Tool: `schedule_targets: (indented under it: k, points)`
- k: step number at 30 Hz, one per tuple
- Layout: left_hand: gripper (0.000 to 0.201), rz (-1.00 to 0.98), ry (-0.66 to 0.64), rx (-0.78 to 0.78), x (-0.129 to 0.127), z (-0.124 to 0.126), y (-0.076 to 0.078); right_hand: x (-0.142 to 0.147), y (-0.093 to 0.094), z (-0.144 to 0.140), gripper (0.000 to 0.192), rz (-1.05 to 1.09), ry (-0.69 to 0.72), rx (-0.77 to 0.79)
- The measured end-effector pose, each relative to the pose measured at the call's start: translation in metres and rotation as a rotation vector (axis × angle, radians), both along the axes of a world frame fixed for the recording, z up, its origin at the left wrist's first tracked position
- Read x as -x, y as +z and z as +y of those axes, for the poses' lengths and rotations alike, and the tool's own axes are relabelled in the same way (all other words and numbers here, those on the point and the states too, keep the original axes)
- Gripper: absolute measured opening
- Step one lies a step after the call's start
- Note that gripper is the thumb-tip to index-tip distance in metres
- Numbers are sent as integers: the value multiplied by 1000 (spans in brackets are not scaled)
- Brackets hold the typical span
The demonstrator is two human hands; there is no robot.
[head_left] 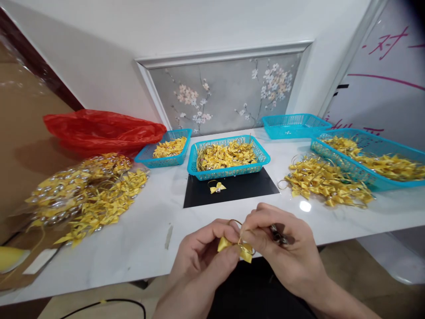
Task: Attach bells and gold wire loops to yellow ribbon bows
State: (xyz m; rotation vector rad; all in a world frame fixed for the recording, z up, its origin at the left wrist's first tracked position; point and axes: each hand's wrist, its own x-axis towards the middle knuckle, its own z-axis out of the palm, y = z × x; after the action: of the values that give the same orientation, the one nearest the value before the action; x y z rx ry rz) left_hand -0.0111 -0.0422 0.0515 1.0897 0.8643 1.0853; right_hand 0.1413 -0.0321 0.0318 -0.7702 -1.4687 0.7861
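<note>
My left hand [202, 254] and my right hand [285, 252] meet at the near edge of the white table [139, 230]. Together they pinch a small yellow ribbon bow [237, 249] with a thin gold loop rising from it. My right hand also holds a dark metal tool [278, 235] tucked against its palm. One finished yellow bow [217, 187] lies on a black mat [245, 188] just beyond my hands.
A blue basket [199, 170] of yellow bows stands behind the mat, a smaller one [146, 159] to its left. Loose bows [327, 181] lie right, beside a long blue basket [395, 184] and another basket [292, 126]. Bagged bows [86, 190] and a red bag [102, 128] sit left.
</note>
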Motion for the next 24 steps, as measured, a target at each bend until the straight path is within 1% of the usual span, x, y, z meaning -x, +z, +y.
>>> schedule_targets:
  k: [2,4,5,6,7,8,11,14,17,20,21,23,24]
  points:
    - [3,30,-4,9,1,1,-1,-3,0,4,12,-69,5,38]
    - [4,66,25,43,2,5,-4,-12,-7,14,8,-214,-26,100]
    - [5,88,49,63,3,7,-7,-19,-12,20,8,-316,-78,124]
    - [6,111,76,83,4,10,-9,-27,-20,26,20,-440,-155,149]
    - [9,135,96,96,5,12,-12,-35,-29,32,30,-609,-274,169]
    - [11,155,113,97,7,15,-16,-42,-38,38,35,-812,-405,198]
    - [13,198,134,64,13,21,-25,-59,-62,48,29,-990,-531,250]
    - [12,250,140,4,17,22,-28,-63,-73,51,31,-1087,-592,253]
    - [10,321,145,-55,16,20,-24,-61,-72,53,29,-1139,-600,216]
    - [7,364,181,-91,11,16,-18,-57,-62,50,26,-1137,-559,155]
    - [6,364,194,-99,9,14,-16,-55,-56,46,27,-1115,-522,126]
    - [5,357,207,-112,5,12,-14,-48,-41,35,32,-1019,-397,72]
    - [6,355,204,-119,4,11,-13,-43,-33,28,34,-871,-252,46]
